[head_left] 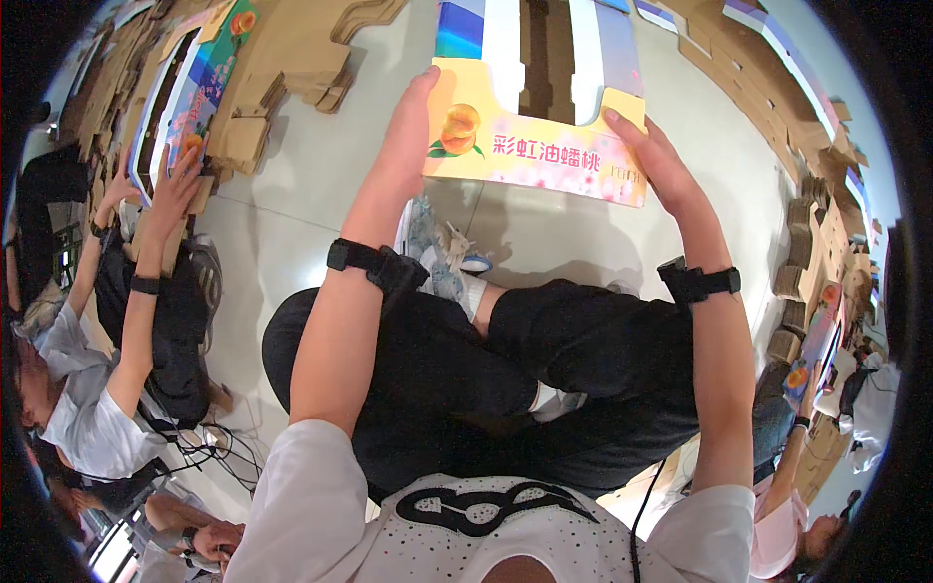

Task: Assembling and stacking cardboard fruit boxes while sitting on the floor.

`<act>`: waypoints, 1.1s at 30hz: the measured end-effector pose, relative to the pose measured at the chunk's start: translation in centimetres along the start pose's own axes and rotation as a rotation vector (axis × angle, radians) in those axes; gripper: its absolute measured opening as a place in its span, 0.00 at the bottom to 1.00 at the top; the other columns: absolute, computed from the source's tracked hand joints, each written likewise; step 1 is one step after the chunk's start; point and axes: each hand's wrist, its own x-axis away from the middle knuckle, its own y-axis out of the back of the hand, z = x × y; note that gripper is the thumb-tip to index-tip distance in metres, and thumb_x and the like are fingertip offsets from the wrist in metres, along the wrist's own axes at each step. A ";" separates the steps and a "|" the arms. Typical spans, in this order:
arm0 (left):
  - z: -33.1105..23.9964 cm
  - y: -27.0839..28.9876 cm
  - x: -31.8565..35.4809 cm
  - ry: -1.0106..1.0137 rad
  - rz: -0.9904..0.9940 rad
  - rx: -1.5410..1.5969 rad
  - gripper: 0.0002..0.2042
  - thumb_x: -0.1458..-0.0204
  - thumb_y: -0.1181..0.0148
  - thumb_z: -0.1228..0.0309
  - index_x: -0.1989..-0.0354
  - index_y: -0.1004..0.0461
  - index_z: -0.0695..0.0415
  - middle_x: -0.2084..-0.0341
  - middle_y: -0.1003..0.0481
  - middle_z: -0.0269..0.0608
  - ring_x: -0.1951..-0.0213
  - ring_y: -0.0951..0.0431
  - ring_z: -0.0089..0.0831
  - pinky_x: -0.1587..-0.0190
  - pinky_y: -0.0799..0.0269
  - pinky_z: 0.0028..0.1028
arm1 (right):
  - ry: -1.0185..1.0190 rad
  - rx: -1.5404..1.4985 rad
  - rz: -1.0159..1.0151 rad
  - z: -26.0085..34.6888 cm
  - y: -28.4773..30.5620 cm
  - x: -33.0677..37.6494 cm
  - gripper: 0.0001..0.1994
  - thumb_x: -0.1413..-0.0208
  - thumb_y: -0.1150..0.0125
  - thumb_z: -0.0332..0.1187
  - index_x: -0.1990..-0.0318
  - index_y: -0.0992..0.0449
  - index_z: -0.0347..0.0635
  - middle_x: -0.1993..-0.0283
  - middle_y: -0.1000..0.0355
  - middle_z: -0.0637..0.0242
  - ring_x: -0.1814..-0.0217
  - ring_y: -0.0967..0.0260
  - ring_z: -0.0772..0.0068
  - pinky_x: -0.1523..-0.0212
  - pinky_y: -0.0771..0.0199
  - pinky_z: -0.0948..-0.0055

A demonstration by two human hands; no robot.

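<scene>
A folded-up cardboard fruit box (530, 155) is held out in front of me, above my crossed legs. Its near wall is yellow and pink with a printed peach, and a wide notch is cut in the wall's upper edge. My left hand (412, 131) grips the box's left side, its fingers mostly hidden along the edge. On the right corner lies the thumb of my right hand (656, 160), whose other fingers wrap round the side. Through the box's inside, white flaps and brown cardboard show.
At left a co-worker's hands hold a similar printed box (199, 92). Brown flat cardboard stacks (248, 126) lie on the left, and more cardboard stacks (812, 257) line the right. Black cables (219, 442) trail on the floor at lower left. Another person (787, 496) sits at right.
</scene>
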 end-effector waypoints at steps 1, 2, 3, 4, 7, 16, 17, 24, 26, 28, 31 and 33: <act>-0.2 0.1 0.2 0.003 -0.003 -0.002 0.25 0.39 0.53 0.48 0.46 0.30 0.57 0.55 0.24 0.39 0.55 0.22 0.29 0.52 0.27 0.30 | -0.002 -0.002 0.003 0.0 0.0 0.2 0.38 0.44 0.40 0.57 0.37 0.38 0.31 0.48 0.27 0.57 0.51 0.27 0.72 0.48 0.28 0.73; -0.6 0.2 0.4 -0.011 0.014 -0.006 0.25 0.39 0.53 0.49 0.46 0.30 0.58 0.56 0.24 0.38 0.56 0.22 0.29 0.52 0.27 0.30 | -0.016 0.042 0.021 -0.1 0.0 0.4 0.39 0.42 0.41 0.57 0.37 0.39 0.30 0.47 0.28 0.57 0.49 0.28 0.71 0.46 0.30 0.73; -0.9 0.1 0.5 -0.025 0.035 -0.008 0.25 0.39 0.53 0.49 0.47 0.30 0.58 0.56 0.24 0.38 0.56 0.22 0.29 0.53 0.27 0.30 | -0.029 0.089 0.035 0.0 0.2 0.6 0.39 0.41 0.42 0.57 0.36 0.40 0.29 0.46 0.29 0.57 0.47 0.29 0.71 0.44 0.31 0.73; -1.0 0.1 0.4 -0.024 0.036 -0.008 0.25 0.39 0.53 0.49 0.47 0.30 0.58 0.56 0.24 0.38 0.56 0.22 0.29 0.53 0.27 0.30 | -0.031 0.089 0.034 0.1 0.3 0.6 0.39 0.41 0.42 0.57 0.36 0.40 0.29 0.46 0.29 0.57 0.47 0.29 0.71 0.44 0.31 0.73; -1.0 0.2 -0.1 0.007 -0.037 -0.080 0.25 0.39 0.53 0.49 0.47 0.30 0.58 0.56 0.24 0.38 0.56 0.22 0.29 0.53 0.27 0.29 | -0.014 0.114 0.025 0.2 0.3 0.6 0.40 0.42 0.41 0.58 0.37 0.39 0.28 0.45 0.28 0.56 0.46 0.29 0.69 0.43 0.32 0.72; -2.4 0.2 1.0 -0.005 -0.061 -0.238 0.24 0.39 0.51 0.50 0.47 0.28 0.58 0.56 0.24 0.40 0.57 0.22 0.29 0.55 0.25 0.30 | 0.082 0.175 -0.023 -0.5 0.3 1.3 0.39 0.45 0.39 0.59 0.40 0.34 0.31 0.50 0.25 0.56 0.50 0.27 0.69 0.47 0.29 0.72; -1.8 0.6 0.4 -0.025 -0.035 -0.169 0.24 0.39 0.51 0.51 0.47 0.29 0.59 0.56 0.24 0.40 0.57 0.22 0.30 0.55 0.25 0.30 | 0.101 0.149 -0.065 -0.8 0.1 1.1 0.39 0.45 0.39 0.59 0.39 0.35 0.31 0.49 0.26 0.55 0.50 0.27 0.69 0.47 0.29 0.72; -0.2 0.1 0.1 -0.023 0.055 -0.010 0.23 0.38 0.52 0.52 0.46 0.32 0.60 0.57 0.25 0.40 0.58 0.21 0.31 0.55 0.24 0.31 | 0.060 -0.112 0.022 -1.5 -0.3 -0.5 0.39 0.43 0.41 0.57 0.36 0.38 0.31 0.47 0.28 0.58 0.48 0.29 0.72 0.45 0.31 0.74; 0.0 0.3 0.2 -0.026 0.066 -0.006 0.23 0.38 0.52 0.52 0.47 0.32 0.60 0.58 0.25 0.40 0.58 0.22 0.30 0.55 0.24 0.31 | 0.053 -0.101 0.020 -1.3 -0.2 -0.3 0.38 0.43 0.41 0.57 0.36 0.38 0.32 0.47 0.28 0.59 0.49 0.29 0.73 0.46 0.31 0.74; -0.1 0.1 0.5 -0.026 0.080 -0.003 0.22 0.38 0.53 0.52 0.47 0.32 0.59 0.58 0.25 0.39 0.58 0.22 0.30 0.56 0.24 0.30 | 0.045 -0.091 0.013 -1.0 0.0 -0.2 0.38 0.42 0.41 0.56 0.36 0.38 0.32 0.48 0.28 0.60 0.49 0.29 0.74 0.46 0.31 0.74; -0.3 0.2 0.8 -0.015 0.051 -0.032 0.22 0.38 0.53 0.52 0.48 0.32 0.59 0.58 0.25 0.39 0.59 0.22 0.29 0.56 0.25 0.29 | 0.021 -0.055 0.040 -0.6 0.0 -0.1 0.37 0.42 0.41 0.56 0.36 0.37 0.33 0.47 0.28 0.60 0.49 0.29 0.74 0.46 0.31 0.74; 0.0 0.3 0.3 -0.034 0.051 -0.042 0.23 0.38 0.52 0.52 0.47 0.31 0.59 0.58 0.24 0.39 0.59 0.22 0.29 0.56 0.25 0.28 | 0.037 -0.057 0.030 -0.6 0.0 -0.1 0.37 0.42 0.42 0.56 0.36 0.37 0.33 0.48 0.28 0.60 0.49 0.30 0.74 0.46 0.31 0.74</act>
